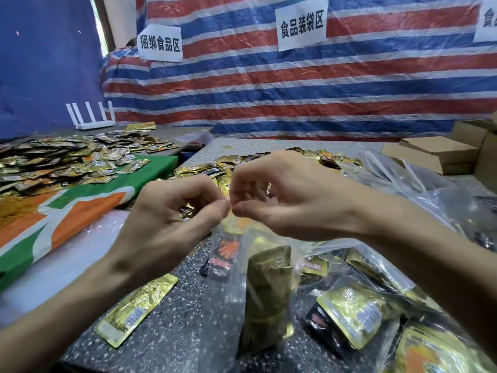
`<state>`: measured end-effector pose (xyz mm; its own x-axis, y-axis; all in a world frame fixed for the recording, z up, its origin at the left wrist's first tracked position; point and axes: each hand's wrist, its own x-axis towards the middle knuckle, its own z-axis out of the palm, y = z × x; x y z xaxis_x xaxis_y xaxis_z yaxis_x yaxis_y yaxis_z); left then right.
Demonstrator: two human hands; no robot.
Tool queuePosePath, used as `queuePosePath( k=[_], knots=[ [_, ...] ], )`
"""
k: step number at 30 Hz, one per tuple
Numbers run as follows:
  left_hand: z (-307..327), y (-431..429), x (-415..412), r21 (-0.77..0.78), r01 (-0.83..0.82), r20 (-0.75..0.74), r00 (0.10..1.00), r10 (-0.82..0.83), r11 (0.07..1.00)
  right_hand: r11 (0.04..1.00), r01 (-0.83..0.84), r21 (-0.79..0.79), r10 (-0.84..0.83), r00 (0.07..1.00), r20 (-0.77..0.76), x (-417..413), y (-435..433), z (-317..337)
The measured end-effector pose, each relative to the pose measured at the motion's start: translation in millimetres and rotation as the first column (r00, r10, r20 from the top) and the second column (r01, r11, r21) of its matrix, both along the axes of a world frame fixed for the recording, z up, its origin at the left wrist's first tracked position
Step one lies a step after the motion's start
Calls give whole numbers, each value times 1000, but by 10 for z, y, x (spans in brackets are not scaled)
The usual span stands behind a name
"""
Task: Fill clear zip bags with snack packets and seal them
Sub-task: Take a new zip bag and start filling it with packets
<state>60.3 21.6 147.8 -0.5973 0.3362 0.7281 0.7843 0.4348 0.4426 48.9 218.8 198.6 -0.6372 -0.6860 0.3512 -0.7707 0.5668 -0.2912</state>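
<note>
**Desk:** Where is the bag?

**Photographer:** Centre frame. A clear zip bag (239, 292) hangs upright from a person's two hands over the speckled counter (188, 332). Whether its bottom touches the counter cannot be told.

**Desk:** And the grip?

**Photographer:** The left hand (172, 211) and the right hand (290, 195) meet fingertip to fingertip at the bag's top edge. Each pinches the plastic between thumb and forefinger, with the other fingers loosely curled. Whether the zip is closed cannot be told.

**Desk:** What's inside?

**Photographer:** An olive-gold packet (269, 297) stands on end. A dark packet (224, 254) with orange print sits higher, to its left.

**Desk:** Around it?

**Photographer:** One gold packet (137, 310) lies flat at lower left, beside the left forearm. Filled bags (357, 313) crowd the lower right. A heap of packets (330, 157) sits behind the hands. A wider spread (67, 157) covers the green, orange and white cloth (80, 211) at left. Cardboard boxes (435, 152) sit at the right edge and a white router (91, 117) at upper left. A striped tarp (295, 90) with paper signs (301, 22) hangs behind.
</note>
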Motion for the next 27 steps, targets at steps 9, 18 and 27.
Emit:
queuePosePath(
  k=[9,18,27],
  knots=[
    [-168,17,-127,190,63,7,998,-65,980,998,61,19,-62,997,51,3,290,-19],
    [-254,-89,-260,229,60,60,995,-76,971,989,150,6,-150,982,114,43,665,-179],
    [-275,-105,-297,219,47,51,997,-60,975,982,190,-17,-187,976,110,95,861,-242]
  ],
)
